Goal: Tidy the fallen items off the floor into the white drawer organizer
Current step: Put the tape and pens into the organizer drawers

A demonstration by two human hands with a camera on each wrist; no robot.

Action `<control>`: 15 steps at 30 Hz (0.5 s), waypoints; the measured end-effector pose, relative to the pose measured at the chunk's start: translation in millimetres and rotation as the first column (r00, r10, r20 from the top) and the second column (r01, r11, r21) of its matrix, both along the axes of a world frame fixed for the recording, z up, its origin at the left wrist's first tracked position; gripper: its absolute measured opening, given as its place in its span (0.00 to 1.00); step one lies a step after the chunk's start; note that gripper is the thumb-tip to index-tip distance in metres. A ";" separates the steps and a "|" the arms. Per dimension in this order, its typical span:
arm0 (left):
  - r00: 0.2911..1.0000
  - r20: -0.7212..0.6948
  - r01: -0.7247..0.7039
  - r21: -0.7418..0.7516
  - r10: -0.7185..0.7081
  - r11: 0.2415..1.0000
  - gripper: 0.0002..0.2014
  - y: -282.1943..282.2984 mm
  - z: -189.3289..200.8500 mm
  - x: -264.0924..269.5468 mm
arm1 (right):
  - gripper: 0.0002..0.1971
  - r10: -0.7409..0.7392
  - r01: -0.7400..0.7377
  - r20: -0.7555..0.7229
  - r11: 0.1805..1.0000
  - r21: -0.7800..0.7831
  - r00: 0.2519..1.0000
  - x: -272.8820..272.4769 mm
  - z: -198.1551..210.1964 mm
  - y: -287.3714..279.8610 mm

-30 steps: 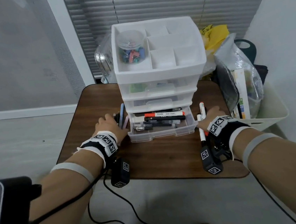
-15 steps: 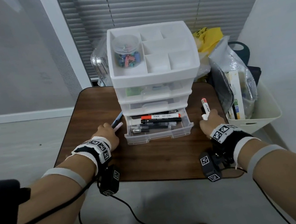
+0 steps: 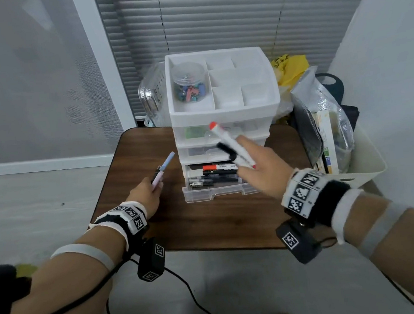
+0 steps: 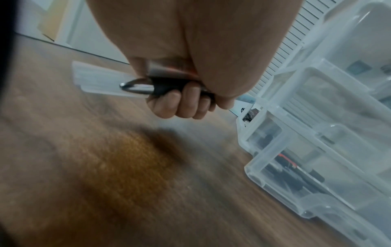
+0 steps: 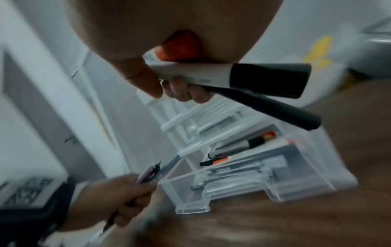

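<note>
The white drawer organizer (image 3: 224, 109) stands at the far middle of the brown worktop (image 3: 207, 220), its bottom drawer (image 3: 217, 189) pulled out toward the near edge and holding several pens and markers laid side by side. The right hand (image 3: 261, 169) is raised in front of the drawers, above the open one, grasping a white marker with a red end (image 3: 227, 142) and a black pen (image 5: 273, 107) together, both angled up and away. The left hand (image 3: 145, 195) is clenched around a bundle of slim pens (image 3: 162, 170) just left of the open drawer, over the worktop's left half. A clear jar of coloured clips (image 3: 189, 85) sits in the organizer's top tray. Beyond the worktop's right edge is a cream bin (image 3: 365, 165) with bags and books.
</note>
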State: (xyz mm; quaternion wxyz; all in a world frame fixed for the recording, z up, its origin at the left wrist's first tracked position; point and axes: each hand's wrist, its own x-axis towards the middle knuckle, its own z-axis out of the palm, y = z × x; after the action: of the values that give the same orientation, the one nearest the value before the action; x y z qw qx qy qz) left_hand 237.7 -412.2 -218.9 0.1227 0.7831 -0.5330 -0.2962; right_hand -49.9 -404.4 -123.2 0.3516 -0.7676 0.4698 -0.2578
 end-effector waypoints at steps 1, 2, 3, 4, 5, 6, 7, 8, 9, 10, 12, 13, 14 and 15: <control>1.000 -0.012 -0.004 -0.016 0.004 1.000 0.18 0.7 0.4 2.1 | 0.18 0.079 -0.080 -0.078 0.997 -0.006 0.994 12.9 4.3 -4.2; 1.000 -0.024 -0.006 -0.030 0.005 1.000 0.18 1.3 1.1 3.5 | 0.17 0.129 -0.134 -0.160 0.991 -0.019 0.979 24.3 6.5 -10.3; 0.999 -0.035 -0.004 -0.043 0.002 0.999 0.17 1.6 1.5 4.0 | 0.16 0.156 -0.169 -0.224 0.985 -0.040 0.962 34.3 8.0 -16.8; 0.999 -0.042 0.001 -0.054 -0.003 0.999 0.17 2.3 1.9 5.7 | 0.16 0.166 -0.188 -0.259 0.980 -0.062 0.952 45.0 7.7 -23.1; 0.999 -0.052 0.011 -0.067 -0.015 0.998 0.16 2.8 2.9 5.9 | 0.15 0.176 -0.205 -0.274 0.975 -0.081 0.946 54.0 6.5 -28.3; 0.998 -0.066 0.016 -0.083 -0.022 0.996 0.15 3.1 3.2 6.4 | 0.13 0.188 -0.220 -0.275 0.971 -0.093 0.943 61.4 4.0 -32.5; 0.996 -0.082 0.015 -0.106 -0.024 0.994 0.13 3.5 3.5 7.6 | 0.10 0.197 -0.232 -0.277 0.967 -0.103 0.941 67.0 -0.9 -36.1; 0.995 -0.100 0.009 -0.132 -0.022 0.991 0.12 3.7 3.8 8.2 | 0.08 0.200 -0.240 -0.297 0.965 -0.104 0.934 69.1 -6.0 -38.6; 0.993 -0.120 -0.001 -0.157 -0.018 0.988 0.10 4.3 3.9 10.1 | 0.08 0.205 -0.248 -0.326 0.964 -0.094 0.923 69.1 -14.0 -42.2; 0.990 -0.142 -0.011 -0.179 -0.015 0.984 0.09 4.6 3.7 12.2 | 0.07 0.210 -0.254 -0.369 0.964 -0.075 0.905 67.6 -21.6 -44.7; 0.983 -0.181 -0.029 -0.217 -0.011 0.976 0.07 5.2 3.7 15.9 | 0.06 0.215 -0.279 -0.481 0.958 -0.064 0.850 62.1 -33.4 -46.9; 0.980 -0.197 -0.036 -0.238 -0.011 0.971 0.07 5.8 4.3 17.3 | 0.08 0.209 -0.294 -0.531 0.952 -0.080 0.821 59.2 -38.3 -46.8; 0.978 -0.210 -0.043 -0.261 -0.013 0.964 0.06 6.2 5.2 17.8 | 0.10 0.195 -0.303 -0.576 0.948 -0.096 0.794 57.4 -41.6 -45.5; 0.976 -0.219 -0.046 -0.283 -0.018 0.958 0.05 7.6 7.8 17.5 | 0.13 0.173 -0.299 -0.608 0.948 -0.112 0.775 56.2 -43.9 -43.6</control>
State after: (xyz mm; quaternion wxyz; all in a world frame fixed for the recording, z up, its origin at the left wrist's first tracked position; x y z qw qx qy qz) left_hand 255.2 -404.6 -211.1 0.2947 0.7234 -0.5478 -0.2997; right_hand 6.3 -448.1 -167.1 0.1374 -0.8940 0.4263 -0.0061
